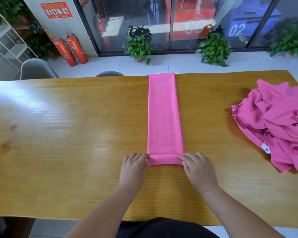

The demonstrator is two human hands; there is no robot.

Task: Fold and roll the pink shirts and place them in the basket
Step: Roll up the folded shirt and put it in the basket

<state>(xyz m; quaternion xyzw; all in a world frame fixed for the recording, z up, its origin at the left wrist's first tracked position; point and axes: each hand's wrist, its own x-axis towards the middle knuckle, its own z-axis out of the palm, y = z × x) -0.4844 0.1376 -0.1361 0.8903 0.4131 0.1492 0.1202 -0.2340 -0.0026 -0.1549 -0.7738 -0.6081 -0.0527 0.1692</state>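
Wooden table (58, 134): long, glossy yellow-brown top
Grey chair (36, 69) at its far left edge; top of a second chair (109, 73) beside it
Two red fire extinguishers (63, 50) on the pale tiled floor (170, 66), below a red notice (56, 10)
Three leafy potted plants (138, 47) along the glass doors (144, 14)
White shelving unit (7, 43), far left

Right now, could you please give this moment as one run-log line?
step: roll begun | folded shirt: long strip, near end turned | left hand: grips near end | right hand: grips near end
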